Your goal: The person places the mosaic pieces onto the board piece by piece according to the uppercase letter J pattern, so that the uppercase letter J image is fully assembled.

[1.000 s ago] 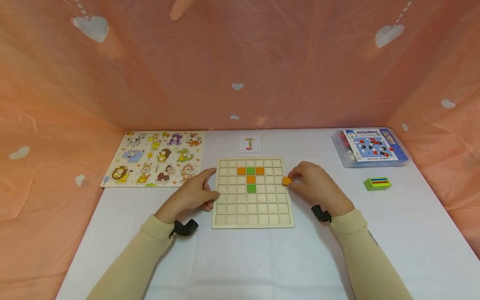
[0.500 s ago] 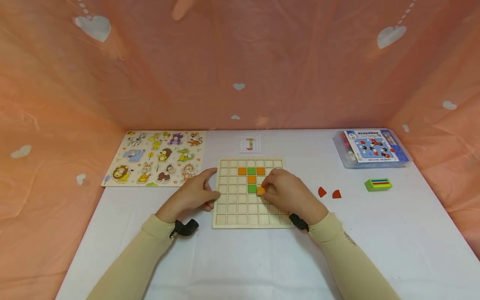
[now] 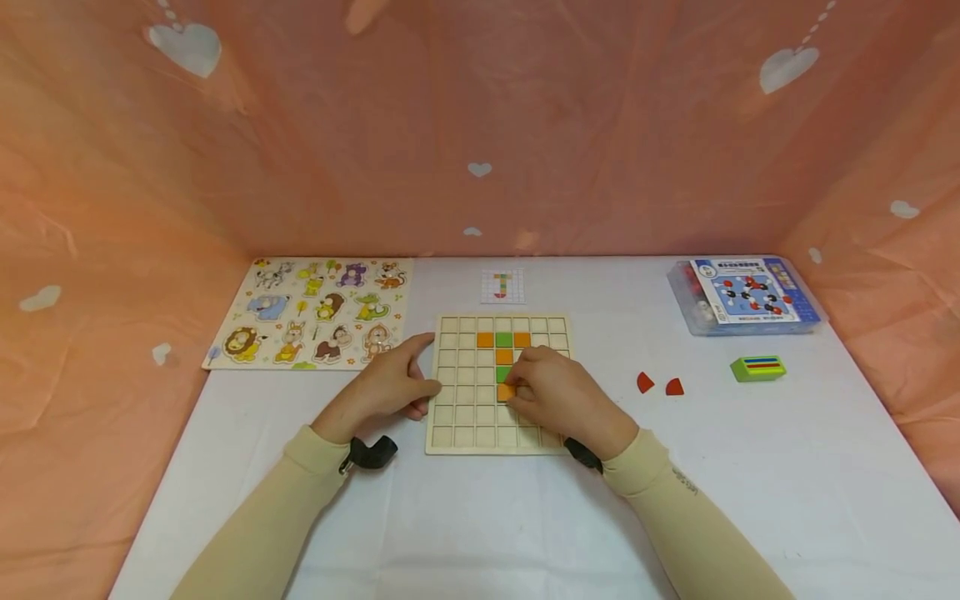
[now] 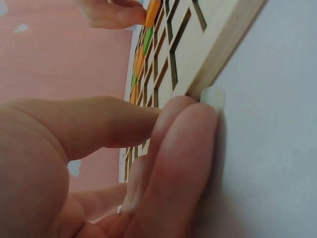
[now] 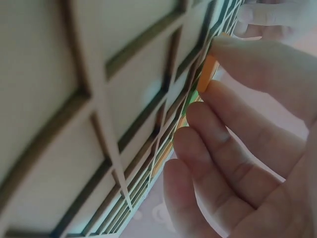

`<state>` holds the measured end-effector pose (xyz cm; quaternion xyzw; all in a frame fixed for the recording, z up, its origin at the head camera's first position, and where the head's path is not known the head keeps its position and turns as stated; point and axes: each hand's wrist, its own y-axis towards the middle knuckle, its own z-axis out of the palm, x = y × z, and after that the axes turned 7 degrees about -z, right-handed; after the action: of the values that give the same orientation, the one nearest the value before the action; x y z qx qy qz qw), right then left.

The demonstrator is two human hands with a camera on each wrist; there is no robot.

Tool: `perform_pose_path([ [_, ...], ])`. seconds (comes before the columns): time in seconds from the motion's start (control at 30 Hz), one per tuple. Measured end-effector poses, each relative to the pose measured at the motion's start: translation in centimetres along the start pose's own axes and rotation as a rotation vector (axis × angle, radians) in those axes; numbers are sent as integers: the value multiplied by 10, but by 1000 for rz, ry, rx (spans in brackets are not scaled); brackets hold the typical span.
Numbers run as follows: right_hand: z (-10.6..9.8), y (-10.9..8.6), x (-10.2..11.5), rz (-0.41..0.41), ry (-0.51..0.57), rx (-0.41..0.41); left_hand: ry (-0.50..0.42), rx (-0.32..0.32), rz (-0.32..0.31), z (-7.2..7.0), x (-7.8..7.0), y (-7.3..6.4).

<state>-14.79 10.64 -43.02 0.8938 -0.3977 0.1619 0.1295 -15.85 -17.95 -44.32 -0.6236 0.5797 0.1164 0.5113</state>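
Board (image 3: 465, 414), pale wooden grid, part-hidden beneath right hand (image 3: 561, 393) pinching square orange tile (image 3: 505, 392); left hand (image 3: 386, 383) grips edge; ahead of right fingertips, three more orange tiles (image 3: 504, 357), two green tiles (image 3: 503, 340).

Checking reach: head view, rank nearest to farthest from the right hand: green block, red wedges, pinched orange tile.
1. Orange tile: pinched in the right hand.
2. Red wedges: right of that hand.
3. Green block: farther right, beyond the wedges.

Orange tile (image 3: 505, 392), pinched at a pale gridded board (image 3: 465, 414), the board flat, both lower centre of frame
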Motion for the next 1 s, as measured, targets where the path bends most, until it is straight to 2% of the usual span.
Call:
perform_pose_path([
  [0.37,3,0,2,-10,-24,-2,-25,2,-9,0,2,0],
  [0.67,2,0,1,0,-18,1,-19,12,15,-1,0,0],
  [1.0,1,1,1,6,-11,4,-15,8,13,-2,1,1],
])
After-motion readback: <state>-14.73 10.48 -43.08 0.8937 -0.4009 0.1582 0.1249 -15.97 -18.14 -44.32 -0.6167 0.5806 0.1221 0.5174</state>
